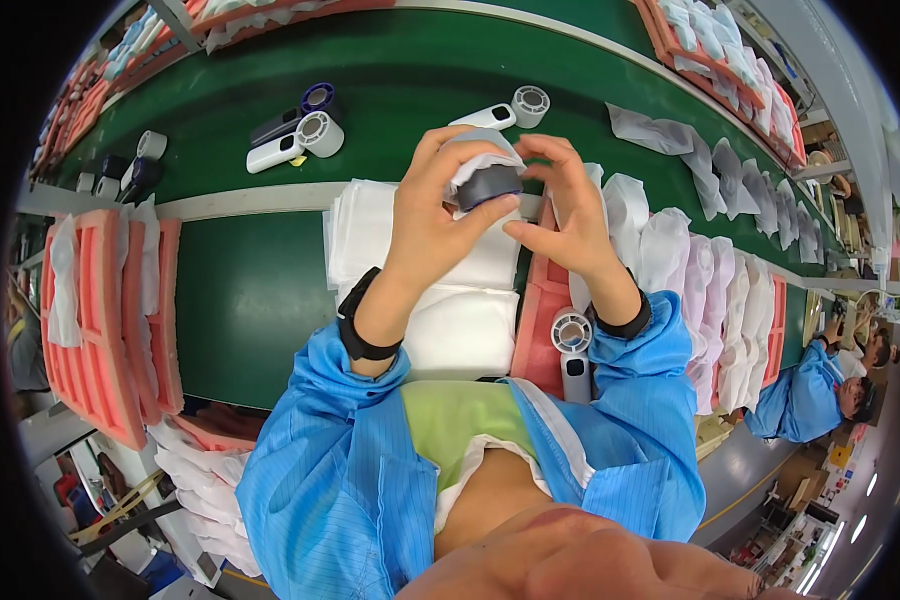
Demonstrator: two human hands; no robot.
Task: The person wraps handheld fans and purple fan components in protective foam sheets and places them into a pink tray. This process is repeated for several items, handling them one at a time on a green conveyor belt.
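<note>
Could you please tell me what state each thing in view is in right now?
Left hand: gripping the grey fan.
Right hand: fingers on the pouch.
Grey fan: partly inside a white pouch.
White fan: lying by the pink tray.
Stack of pouches: flat on the green belt.
</note>
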